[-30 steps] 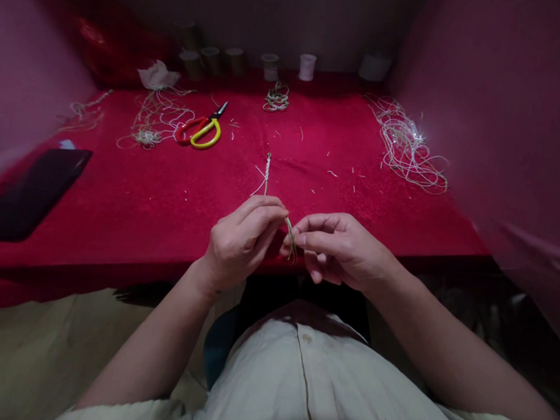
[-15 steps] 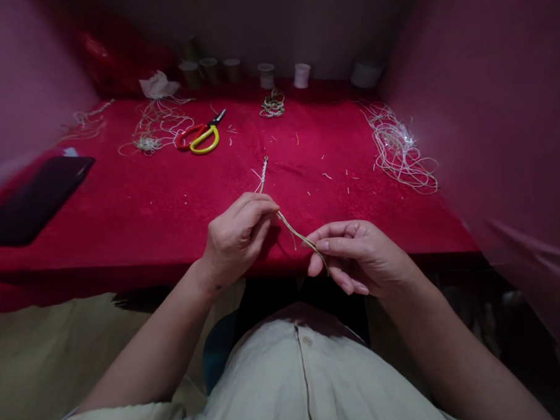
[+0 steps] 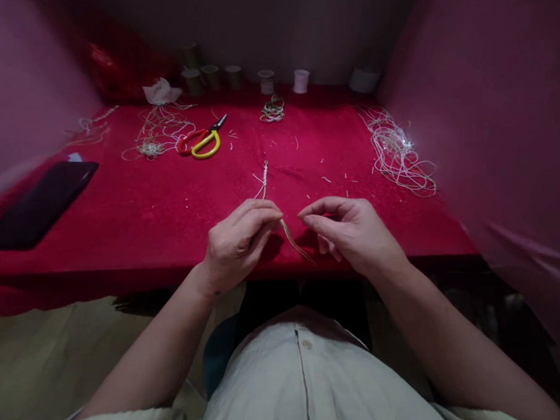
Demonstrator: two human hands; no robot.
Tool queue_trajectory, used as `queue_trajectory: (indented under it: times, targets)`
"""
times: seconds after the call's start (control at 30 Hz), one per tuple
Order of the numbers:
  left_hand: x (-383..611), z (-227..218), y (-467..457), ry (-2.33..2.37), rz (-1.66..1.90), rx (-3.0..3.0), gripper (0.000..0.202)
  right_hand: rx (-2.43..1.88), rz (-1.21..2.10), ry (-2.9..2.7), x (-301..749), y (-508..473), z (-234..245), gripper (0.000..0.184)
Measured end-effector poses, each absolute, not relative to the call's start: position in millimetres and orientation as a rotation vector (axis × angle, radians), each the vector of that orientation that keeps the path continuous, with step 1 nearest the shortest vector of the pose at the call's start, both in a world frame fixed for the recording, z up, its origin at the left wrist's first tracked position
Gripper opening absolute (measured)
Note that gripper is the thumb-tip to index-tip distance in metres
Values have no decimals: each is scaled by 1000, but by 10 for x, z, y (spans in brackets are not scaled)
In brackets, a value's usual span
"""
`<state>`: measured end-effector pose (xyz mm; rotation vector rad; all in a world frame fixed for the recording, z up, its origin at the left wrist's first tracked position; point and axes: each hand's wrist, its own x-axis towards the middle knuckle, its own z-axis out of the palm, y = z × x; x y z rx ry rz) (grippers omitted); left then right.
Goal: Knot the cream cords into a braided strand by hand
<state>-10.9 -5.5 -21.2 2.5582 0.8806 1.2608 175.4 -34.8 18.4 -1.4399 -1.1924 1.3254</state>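
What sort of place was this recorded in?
Probably a small craft workspace for cord work, though whether at home or in a workshop I can't tell. Spools line the back of a red-covered table, with scissors and loose tangles of cord on it.

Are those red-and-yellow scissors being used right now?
No, the scissors lie untouched on the red cloth, to the left of the braided cord.
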Motion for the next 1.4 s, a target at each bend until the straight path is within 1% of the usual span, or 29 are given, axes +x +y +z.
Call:
queue_trajectory:
  times: [0.17,0.3,0.4,0.6,1.03,1.3,1.4]
  targets:
    - [-113,-210,-56,854,1257,2587,18,-1312,1625,-1117,1665,-243,107,19]
    - [-111,-234,-48,840,1253,2627,16,-1168,1842,-976,1664,-235,66,19]
    - [-110,-257,-42,805,1236,2650,17,-1097,1946,-926,1647,-246,42,19]
    - [-103,-247,-32,819,1206,2661,15,-1102,1846,-881,1615,-261,-21,19]
    - [-83,-209,10,819,1135,2609,13,-1110,1819,-945,1677,-292,-58,20]
    - [-79,-182,-9,807,1110,2592,13,-1183,1779,-1092,1702,-299,-46,23]
    - [-87,-174,-27,823,1122,2564,15,-1191,1703,-1102,1726,-282,-45,21]
